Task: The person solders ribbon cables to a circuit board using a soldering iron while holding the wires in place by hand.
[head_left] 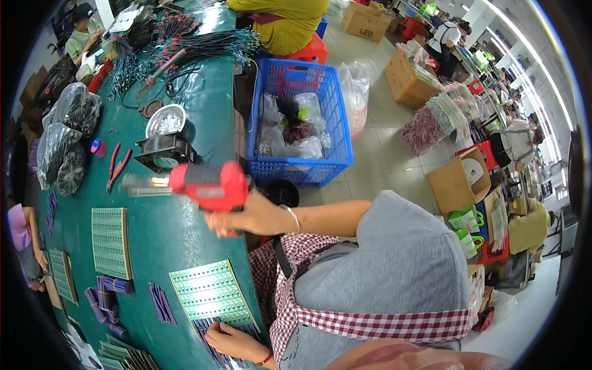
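Note:
My right hand (251, 216) is wrapped round the grip of a red pistol-shaped power tool (208, 184), held above the green table. Its metal front end is smeared by motion and points left. My left hand (237, 343) lies low over the lower edge of a green-white circuit board panel (208, 285). The fingers are curled together on a row of thin blue-purple wires (201, 328) along that edge; their tips are partly hidden. A short bundle of similar wires (161, 303) lies left of the panel.
Another board stack (110, 242), banded wire bundles (106, 299), red-handled pliers (116, 165), a metal bowl (165, 121) and a black fan-like box (165, 151) are on the table. A blue crate (300, 172) stands beyond its edge. Other people work nearby.

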A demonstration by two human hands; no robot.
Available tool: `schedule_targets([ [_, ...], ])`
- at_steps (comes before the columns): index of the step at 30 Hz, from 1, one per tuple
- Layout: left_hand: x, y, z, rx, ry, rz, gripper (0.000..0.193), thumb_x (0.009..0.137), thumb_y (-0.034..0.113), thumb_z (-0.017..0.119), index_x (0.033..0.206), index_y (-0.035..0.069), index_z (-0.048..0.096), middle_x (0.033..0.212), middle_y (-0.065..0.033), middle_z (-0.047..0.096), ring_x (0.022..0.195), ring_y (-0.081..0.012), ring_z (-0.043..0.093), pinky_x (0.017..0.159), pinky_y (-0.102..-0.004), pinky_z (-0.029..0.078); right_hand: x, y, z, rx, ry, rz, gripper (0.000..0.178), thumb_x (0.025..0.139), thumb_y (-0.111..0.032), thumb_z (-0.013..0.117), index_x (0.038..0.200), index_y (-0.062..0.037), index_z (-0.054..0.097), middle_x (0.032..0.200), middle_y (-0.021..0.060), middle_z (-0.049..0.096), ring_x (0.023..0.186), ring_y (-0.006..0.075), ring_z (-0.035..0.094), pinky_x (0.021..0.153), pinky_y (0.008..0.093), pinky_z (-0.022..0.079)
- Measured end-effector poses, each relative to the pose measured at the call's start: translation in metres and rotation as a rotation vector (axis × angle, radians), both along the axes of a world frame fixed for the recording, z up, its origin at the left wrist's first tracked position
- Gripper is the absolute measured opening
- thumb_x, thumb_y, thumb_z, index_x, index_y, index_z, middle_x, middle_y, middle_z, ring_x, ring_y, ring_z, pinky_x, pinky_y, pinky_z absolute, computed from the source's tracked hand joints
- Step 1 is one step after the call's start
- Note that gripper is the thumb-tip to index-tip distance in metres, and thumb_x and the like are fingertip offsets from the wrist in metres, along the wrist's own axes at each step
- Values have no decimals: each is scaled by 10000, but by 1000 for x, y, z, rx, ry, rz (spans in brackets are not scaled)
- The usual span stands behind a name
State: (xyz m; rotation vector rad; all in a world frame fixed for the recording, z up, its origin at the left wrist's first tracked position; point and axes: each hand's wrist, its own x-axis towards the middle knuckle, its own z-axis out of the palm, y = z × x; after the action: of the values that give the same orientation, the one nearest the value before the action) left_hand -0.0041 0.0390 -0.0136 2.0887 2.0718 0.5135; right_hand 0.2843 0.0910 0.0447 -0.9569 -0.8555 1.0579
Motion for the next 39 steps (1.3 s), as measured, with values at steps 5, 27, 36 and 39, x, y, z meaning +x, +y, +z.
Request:
schedule_targets([
  [5,-3,-3,-6,71,-17,4,107,841,42,580,915,-33,562,893,-175,585,859,-361,548,745,-455,433,-41,-12,-19,-72,-92,287,364,853,-350,706,887,-6,591,679,41,628,593,101,588,540,261,460],
  [27,-5,-10,-13,127,-11,26,122,868,103,588,914,-9,599,864,-163,582,852,-351,547,742,-446,427,-54,-46,-24,-161,-376,388,455,831,-297,744,1148,-9,590,982,70,645,942,142,552,873,309,436],
  [36,12,-6,-4,151,2,155,85,813,82,651,884,75,605,850,-80,582,841,-285,552,728,-407,400,-22,-60,-30,-231,-219,460,259,956,-255,578,997,1,591,736,48,581,622,96,524,580,248,441],
  [39,16,-6,-4,127,-54,194,112,803,101,667,888,99,593,860,-57,565,850,-257,532,732,-383,372,-5,-71,-43,-286,-291,491,519,947,-378,564,1257,31,483,739,78,568,572,121,493,550,261,424],
])
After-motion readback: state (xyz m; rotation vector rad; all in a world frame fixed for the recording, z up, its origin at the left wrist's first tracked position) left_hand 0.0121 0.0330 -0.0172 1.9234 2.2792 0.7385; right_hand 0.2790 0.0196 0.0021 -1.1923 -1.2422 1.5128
